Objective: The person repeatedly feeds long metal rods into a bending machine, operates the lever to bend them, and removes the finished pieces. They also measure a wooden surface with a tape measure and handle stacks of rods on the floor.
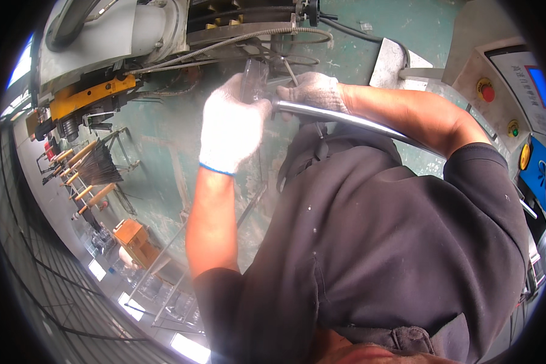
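Observation:
My left hand (233, 118), in a white knit glove with a blue cuff edge, is closed around a clear, see-through piece (255, 79) shaped like a small bottle or tube. Close beside it on the right, my right hand (312, 92) in a similar glove has its fingers curled. A thin metal rod (290, 70) slants up from those fingers, and its lower end is hidden by them. Just under the right hand and forearm runs a shiny metal bar (352, 120), its left end near my fingertips. Whether the hand touches this bar is unclear.
Ahead stands a machine with a flexible metal hose (224, 43) and a yellow part (91, 98). A control panel with a red button (486, 90) is at the right. Left are a rack of wooden-handled tools (85, 164) and an orange-brown box (136, 239) on the green floor's far side.

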The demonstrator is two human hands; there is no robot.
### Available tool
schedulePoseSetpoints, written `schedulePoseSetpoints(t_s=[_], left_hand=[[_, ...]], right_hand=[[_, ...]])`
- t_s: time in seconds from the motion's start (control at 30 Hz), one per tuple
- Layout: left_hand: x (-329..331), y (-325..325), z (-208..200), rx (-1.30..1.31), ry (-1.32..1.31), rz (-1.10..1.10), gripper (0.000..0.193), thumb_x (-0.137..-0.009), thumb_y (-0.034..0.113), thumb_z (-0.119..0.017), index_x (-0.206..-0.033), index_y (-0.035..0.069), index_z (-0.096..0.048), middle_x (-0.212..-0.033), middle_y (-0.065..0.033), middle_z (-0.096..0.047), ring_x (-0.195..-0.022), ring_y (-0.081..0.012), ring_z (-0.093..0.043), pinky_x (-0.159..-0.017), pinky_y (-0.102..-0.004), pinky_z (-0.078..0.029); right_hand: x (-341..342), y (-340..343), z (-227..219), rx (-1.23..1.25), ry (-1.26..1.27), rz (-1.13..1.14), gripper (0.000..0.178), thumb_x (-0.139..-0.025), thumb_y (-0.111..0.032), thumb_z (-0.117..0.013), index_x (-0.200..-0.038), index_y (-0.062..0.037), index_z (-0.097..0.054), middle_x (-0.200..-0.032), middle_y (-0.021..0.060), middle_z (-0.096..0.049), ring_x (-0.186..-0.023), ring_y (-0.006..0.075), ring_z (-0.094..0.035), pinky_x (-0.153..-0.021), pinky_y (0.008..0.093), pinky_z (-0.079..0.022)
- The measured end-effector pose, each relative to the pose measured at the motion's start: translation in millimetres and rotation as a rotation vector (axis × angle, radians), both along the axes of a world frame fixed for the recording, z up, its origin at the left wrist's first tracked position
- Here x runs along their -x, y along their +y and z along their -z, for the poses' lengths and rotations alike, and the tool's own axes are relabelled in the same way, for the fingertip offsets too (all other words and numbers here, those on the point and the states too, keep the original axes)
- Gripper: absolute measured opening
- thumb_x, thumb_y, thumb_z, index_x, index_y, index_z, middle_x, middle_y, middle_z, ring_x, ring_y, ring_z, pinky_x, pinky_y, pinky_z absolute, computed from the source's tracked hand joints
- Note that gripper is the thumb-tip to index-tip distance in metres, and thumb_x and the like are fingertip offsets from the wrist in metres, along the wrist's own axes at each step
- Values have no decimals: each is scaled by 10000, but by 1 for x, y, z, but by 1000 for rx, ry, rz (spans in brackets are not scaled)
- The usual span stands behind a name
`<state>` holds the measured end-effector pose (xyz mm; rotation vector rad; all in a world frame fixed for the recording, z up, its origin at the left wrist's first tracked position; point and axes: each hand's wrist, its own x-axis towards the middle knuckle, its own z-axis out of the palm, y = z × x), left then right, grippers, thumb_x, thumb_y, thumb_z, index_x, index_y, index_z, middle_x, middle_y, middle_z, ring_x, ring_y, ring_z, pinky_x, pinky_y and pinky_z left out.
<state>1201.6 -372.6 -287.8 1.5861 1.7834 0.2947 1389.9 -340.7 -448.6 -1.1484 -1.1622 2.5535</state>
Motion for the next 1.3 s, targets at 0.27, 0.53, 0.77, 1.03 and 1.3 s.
schedulePoseSetpoints(t_s=[0.27,0.53,0.77,1.03,1.3], left_hand=[[-4,-54,30,-115,-402,-364,404,-1001,39,-708,-1401,-15,-707,-1124,-31,-787,-920,-91,-647,-841,-256,-539],[7,-56,33,-73,-371,-314,618,-923,-37,-678,-1538,-37,-624,-1319,-158,-754,-1160,-230,-740,-1009,-349,-585],[6,-57,35,-80,-389,-335,604,-921,-54,-670,-1524,-44,-635,-1348,-156,-750,-1185,-231,-735,-1045,-370,-576],[4,-54,31,-55,-372,-352,603,-905,-48,-682,-1506,-40,-653,-1346,-168,-750,-1196,-241,-734,-1049,-369,-577],[2,-53,31,-58,-345,-355,603,-892,-29,-694,-1494,-37,-662,-1296,-172,-759,-1126,-243,-748,-993,-369,-595]], right_hand=[[2,7,-21,-195,-85,58,426,-1035,-500,-796,-1022,-85,-893,-916,15,-835,-859,120,-724,-841,324,-572],[-11,27,-29,-226,-139,-34,404,-1069,-390,-797,-1291,-52,-799,-956,24,-771,-864,124,-705,-804,319,-587],[-36,35,-13,-868,-238,189,431,-1206,-353,-555,-1448,-28,-704,-1034,138,-772,-923,193,-756,-880,394,-608],[-36,38,-25,-730,-68,39,352,-1138,-211,-670,-1457,-74,-725,-1123,85,-825,-897,146,-711,-869,347,-616],[-20,31,-32,-435,-55,89,268,-1060,-200,-729,-1268,-59,-821,-1038,36,-800,-868,98,-686,-838,303,-597]])
